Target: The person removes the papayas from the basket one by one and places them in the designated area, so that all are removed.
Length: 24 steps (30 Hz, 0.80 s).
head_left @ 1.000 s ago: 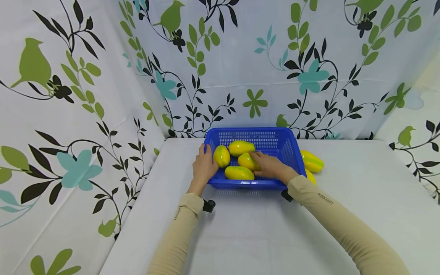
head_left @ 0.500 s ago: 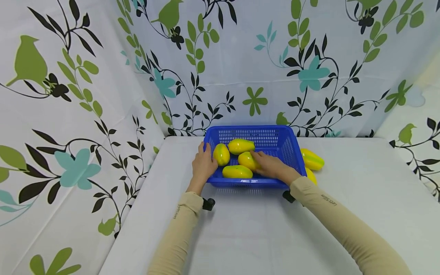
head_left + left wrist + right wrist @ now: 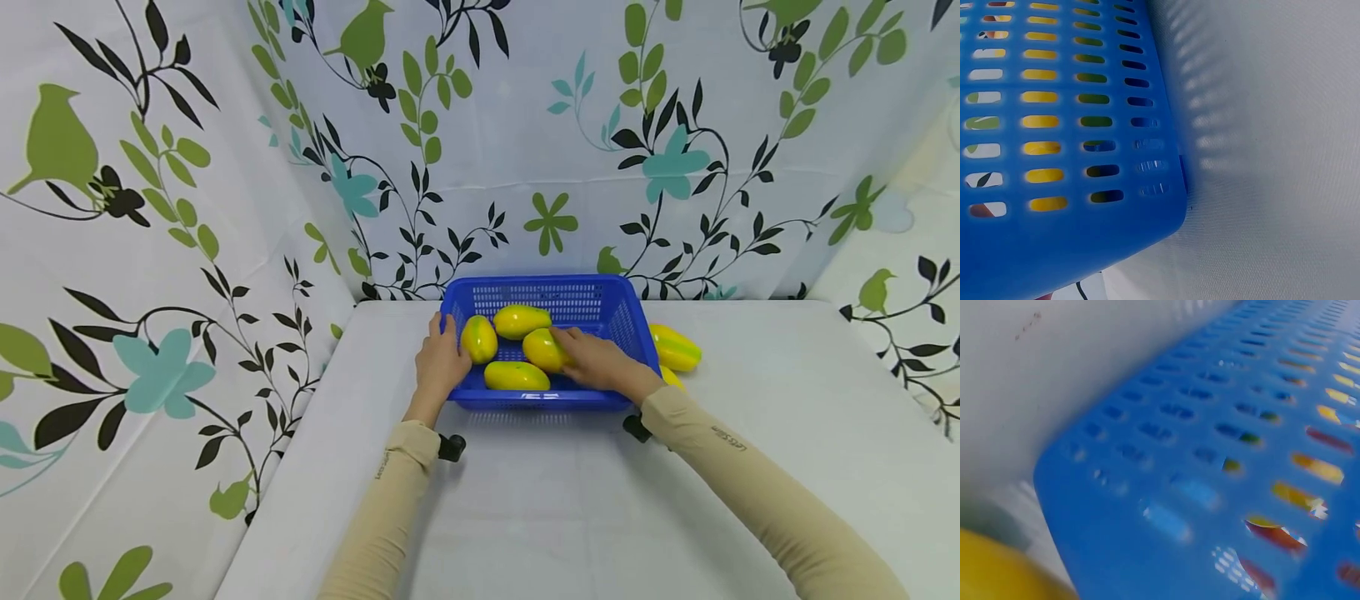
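Note:
A blue perforated plastic basket (image 3: pixel 543 400) stands against the back of the table. My left hand (image 3: pixel 441 360) grips its left rim, fingers over the edge. Inside the basket my right hand (image 3: pixel 598 360) holds a yellow papaya (image 3: pixel 543 350) by its right end. Around it lie a papaya with a green streak (image 3: pixel 479 340) at the left wall, another papaya (image 3: pixel 522 321) behind, and a third papaya (image 3: pixel 517 376) along the front wall. Both wrist views show the basket's slotted outer wall (image 3: pixel 1066 250), with yellow fruit behind the slots; the hands are out of those views.
Just right of the basket, a yellow-green papaya (image 3: pixel 677 348) lies on the white table (image 3: pixel 525 500), with another papaya (image 3: pixel 671 377) partly hidden by the right arm. A patterned curtain (image 3: pixel 495 100) hangs close behind the basket and at both sides.
The papaya under my right hand has shifted slightly right relative to the basket, and the front papaya slightly left. My left hand stays on the rim. The head view has shifted a little.

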Each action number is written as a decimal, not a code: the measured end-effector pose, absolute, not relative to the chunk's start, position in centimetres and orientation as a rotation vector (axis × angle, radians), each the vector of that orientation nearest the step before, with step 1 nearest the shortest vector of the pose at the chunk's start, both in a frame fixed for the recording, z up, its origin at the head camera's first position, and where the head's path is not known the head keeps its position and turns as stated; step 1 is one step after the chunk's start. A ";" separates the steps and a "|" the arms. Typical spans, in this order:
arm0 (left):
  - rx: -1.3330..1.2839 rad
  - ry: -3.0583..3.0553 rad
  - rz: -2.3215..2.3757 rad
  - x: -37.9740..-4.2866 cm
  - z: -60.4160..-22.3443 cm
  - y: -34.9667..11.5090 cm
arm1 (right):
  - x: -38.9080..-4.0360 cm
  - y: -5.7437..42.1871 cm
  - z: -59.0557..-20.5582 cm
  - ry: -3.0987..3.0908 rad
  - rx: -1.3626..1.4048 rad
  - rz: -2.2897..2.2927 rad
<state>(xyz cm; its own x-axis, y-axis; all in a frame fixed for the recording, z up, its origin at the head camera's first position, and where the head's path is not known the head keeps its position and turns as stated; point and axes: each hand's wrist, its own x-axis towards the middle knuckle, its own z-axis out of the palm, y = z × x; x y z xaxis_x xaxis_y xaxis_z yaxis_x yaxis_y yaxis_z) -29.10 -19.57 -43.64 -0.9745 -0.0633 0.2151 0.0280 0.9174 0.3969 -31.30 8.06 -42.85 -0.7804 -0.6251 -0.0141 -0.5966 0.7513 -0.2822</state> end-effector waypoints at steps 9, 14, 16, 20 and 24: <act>0.013 -2.851 -0.606 -29.1 -43.7 -19.7 | -31.2 9.5 -41.1 2.895 -0.999 -0.407; 0.020 -2.862 -0.609 -29.1 -44.0 -19.8 | -30.9 10.2 -40.4 2.908 -0.993 -0.442; 0.025 -2.858 -0.612 -29.1 -44.0 -19.8 | -30.8 10.5 -40.2 2.897 -0.996 -0.478; 0.023 -2.848 -0.619 -29.0 -43.9 -19.9 | -30.9 11.3 -39.9 2.890 -0.990 -0.547; 0.012 -2.851 -0.616 -29.1 -43.7 -19.8 | -31.1 12.4 -39.4 2.913 -0.960 -0.609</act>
